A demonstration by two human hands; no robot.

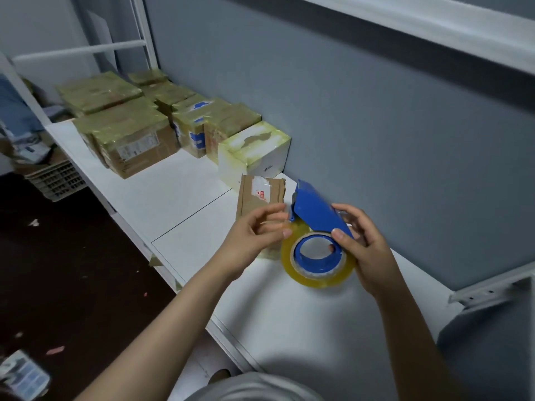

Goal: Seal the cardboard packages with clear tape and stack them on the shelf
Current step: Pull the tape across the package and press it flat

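A blue tape dispenser (314, 211) with a roll of clear yellowish tape (318, 263) is held above the white shelf (185, 204). My right hand (362, 244) grips the dispenser, thumb on its blue side plate and fingers behind it. My left hand (254, 235) is at the dispenser's front end, with its fingers and thumb pinching the loose end of the tape. Behind my left hand stands a small brown cardboard package (260, 195) with a torn label, partly hidden by the hand. A white taped box (254, 151) sits just beyond it against the wall.
Several taped cardboard boxes (133, 140) are stacked along the shelf at the left rear, against the grey wall (376, 111). A plastic crate (55, 180) and scattered items lie on the dark floor to the left. An upper shelf rail (434, 33) runs overhead.
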